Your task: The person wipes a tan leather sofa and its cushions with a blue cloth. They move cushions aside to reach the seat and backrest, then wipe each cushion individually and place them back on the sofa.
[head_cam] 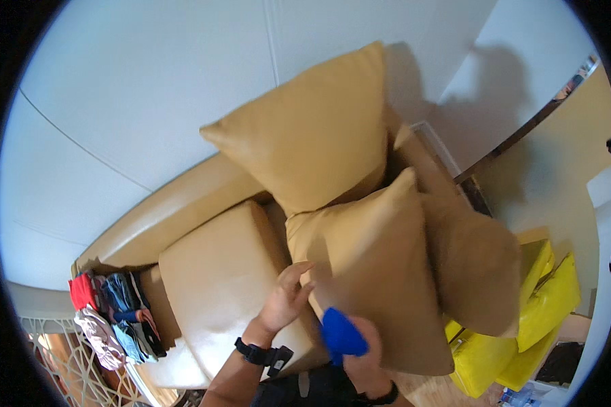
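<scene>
A tan square cushion [382, 285] leans in front of me on a tan leather-look sofa [224, 285]. My right hand [369, 356], blurred, holds a blue cloth [342, 333] before the cushion's lower front. Whether the cloth touches the cover is hard to tell. By the cushion's left edge is my left hand [282, 302], thumb and fingers apart and nothing seen in it. A second tan cushion [310, 132] stands behind, tilted on one corner against the sofa back and wall. Black bands circle both wrists.
Folded clothes [117, 318] lie in piles at the sofa's left end, near a white lattice panel [76, 356]. The sofa's rounded armrest [473, 274] rises on the right. Beyond it sit bright yellow cushions [509, 336]. A white wall [158, 76] runs behind the sofa.
</scene>
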